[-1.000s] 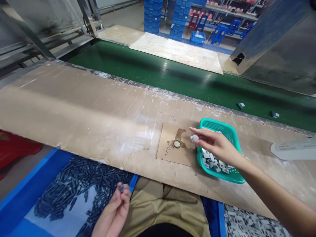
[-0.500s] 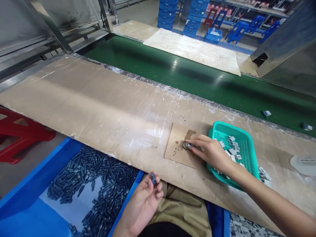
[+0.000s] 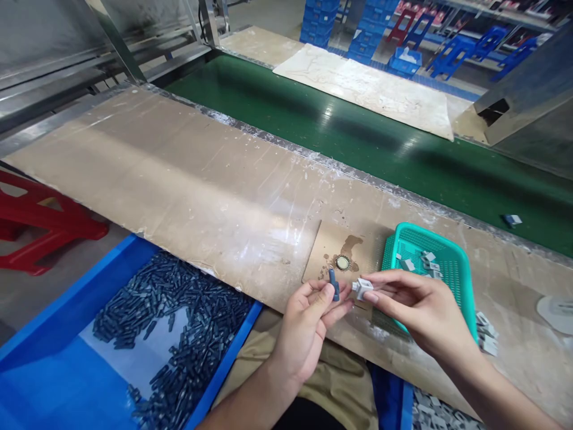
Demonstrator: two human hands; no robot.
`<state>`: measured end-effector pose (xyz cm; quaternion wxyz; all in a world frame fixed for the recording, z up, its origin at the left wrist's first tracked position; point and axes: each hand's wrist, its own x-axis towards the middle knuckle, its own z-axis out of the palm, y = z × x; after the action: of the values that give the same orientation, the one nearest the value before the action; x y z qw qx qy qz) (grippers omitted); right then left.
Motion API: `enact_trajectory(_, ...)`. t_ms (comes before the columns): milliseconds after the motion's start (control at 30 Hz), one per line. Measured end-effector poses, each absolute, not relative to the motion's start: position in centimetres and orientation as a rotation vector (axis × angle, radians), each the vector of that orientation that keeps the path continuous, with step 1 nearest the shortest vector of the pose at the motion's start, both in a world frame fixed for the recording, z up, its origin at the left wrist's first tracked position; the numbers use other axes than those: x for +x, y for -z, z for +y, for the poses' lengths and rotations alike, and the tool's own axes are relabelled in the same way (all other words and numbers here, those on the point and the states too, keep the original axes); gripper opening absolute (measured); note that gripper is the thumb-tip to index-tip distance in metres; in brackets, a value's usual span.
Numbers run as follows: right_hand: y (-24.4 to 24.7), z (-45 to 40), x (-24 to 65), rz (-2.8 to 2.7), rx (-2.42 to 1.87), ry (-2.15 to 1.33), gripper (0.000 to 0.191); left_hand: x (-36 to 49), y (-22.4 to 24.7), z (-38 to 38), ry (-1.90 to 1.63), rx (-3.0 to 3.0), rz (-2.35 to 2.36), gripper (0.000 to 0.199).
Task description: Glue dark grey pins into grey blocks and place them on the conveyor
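Note:
Between the thumb and fingers of my left hand (image 3: 308,316) is a small dark blue plastic piece (image 3: 333,285), held roughly upright. My right hand (image 3: 416,298) pinches a small white plastic block (image 3: 363,289) with an opening in it, its narrow end toward the blue piece. A short gap separates the two parts. Just beyond them a bottle cap (image 3: 342,263) lies on a wet-stained cardboard sheet (image 3: 324,245). Behind my right hand stands a green basket (image 3: 465,269) with several white blocks inside.
A blue bin (image 3: 40,322) full of dark blue pieces sits at lower left, beside a red stool (image 3: 54,221). Loose white blocks (image 3: 487,334) lie right of the basket; more fill a bin at the bottom right. Past the table runs a green conveyor belt (image 3: 304,113) carrying a blue-and-white part (image 3: 511,221).
My right hand has lifted the white block off the bottle cap and drawn it nearer. My left hand has risen with the blue piece to meet it. The view has shifted slightly.

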<state>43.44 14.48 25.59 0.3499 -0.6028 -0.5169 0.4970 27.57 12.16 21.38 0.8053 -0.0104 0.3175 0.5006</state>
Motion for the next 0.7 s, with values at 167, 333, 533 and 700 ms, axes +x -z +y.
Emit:
enact_trajectory(167, -26.0, 14.2, 43.0, -1.336, -1.562, -1.251, 0.019, 28.2, -21.9, 12.0, -1.109, 0.046, 0.715, 0.019)
enact_trajectory(333, -25.7, 14.0, 43.0, -1.432, -1.558, -1.231, 0.019, 28.5, -21.8, 11.9, -1.104, 0.154, 0.763, 0.022)
enact_trajectory(533, -25.5, 15.3, 43.9, -1.628, -1.634, -1.034, 0.02, 28.0, -21.4, 12.9, -1.112, 0.429, 0.896, 0.011)
enact_trajectory(700, -25.6, 24.1, 50.5, -1.6, -1.86, -0.234, 0.021, 23.6, -22.6, 13.4, -1.616, 0.442, 1.303, 0.043)
